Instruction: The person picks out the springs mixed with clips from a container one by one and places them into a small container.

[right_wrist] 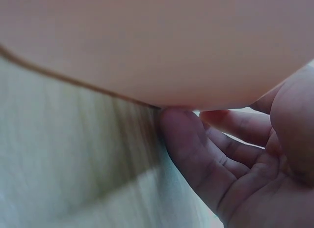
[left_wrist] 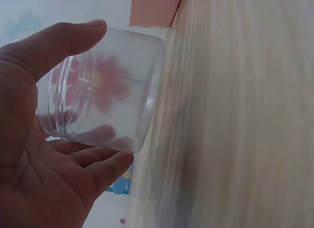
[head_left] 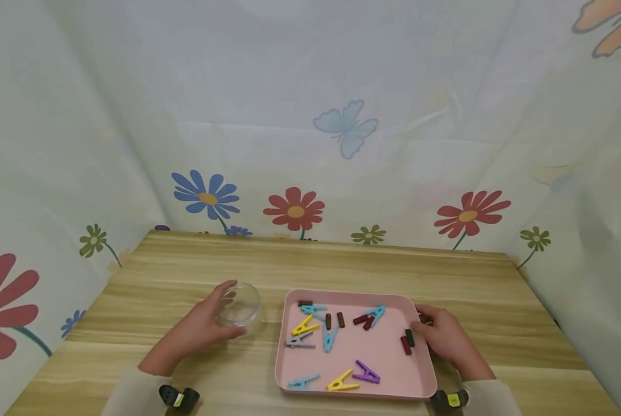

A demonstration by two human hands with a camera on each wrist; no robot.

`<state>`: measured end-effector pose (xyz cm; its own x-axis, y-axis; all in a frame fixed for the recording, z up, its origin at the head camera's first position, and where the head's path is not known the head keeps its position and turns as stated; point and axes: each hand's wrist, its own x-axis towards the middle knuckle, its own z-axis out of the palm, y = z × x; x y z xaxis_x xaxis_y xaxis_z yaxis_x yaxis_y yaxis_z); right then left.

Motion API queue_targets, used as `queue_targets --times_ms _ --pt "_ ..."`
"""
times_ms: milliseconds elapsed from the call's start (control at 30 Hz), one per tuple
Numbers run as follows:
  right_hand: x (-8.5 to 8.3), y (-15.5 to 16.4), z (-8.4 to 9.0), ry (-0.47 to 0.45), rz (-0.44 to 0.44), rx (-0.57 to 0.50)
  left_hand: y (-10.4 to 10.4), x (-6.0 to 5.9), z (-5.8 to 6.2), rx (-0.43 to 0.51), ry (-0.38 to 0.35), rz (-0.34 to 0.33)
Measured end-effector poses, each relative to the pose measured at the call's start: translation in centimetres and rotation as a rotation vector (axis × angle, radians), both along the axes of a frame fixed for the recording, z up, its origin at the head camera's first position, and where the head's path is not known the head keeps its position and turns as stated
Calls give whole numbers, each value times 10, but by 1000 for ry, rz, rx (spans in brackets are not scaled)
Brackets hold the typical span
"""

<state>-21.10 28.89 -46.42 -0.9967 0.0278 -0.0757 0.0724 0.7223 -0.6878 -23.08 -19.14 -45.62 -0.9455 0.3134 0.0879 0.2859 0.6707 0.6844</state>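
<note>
Clear jar (head_left: 239, 305) beside pink tray (head_left: 353, 394)

My left hand (head_left: 206, 323) reaches forward and to the right from a pale sleeve, thumb on top and fingers (left_wrist: 105, 169) curled underneath, closed in a grip. My right hand (head_left: 443, 338) lies well apart from it on the other side, palm down, its fingers (right_wrist: 196, 149) bent and tucked under in a hold, thumb toward the inside. Both forearms angle in toward the middle, and each wrist wears a small dark camera band.

Wooden table (head_left: 185, 271), flowered curtain (head_left: 295, 211)
</note>
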Motion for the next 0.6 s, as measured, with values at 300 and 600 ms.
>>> queue_targets --times_ms 300,600 --pt "1 -1 0 -15 -19 -11 9 3 -2 0 -17 -20" --pt "1 -2 1 -36 -36 -20 17 6 -1 -14 -40 -25"
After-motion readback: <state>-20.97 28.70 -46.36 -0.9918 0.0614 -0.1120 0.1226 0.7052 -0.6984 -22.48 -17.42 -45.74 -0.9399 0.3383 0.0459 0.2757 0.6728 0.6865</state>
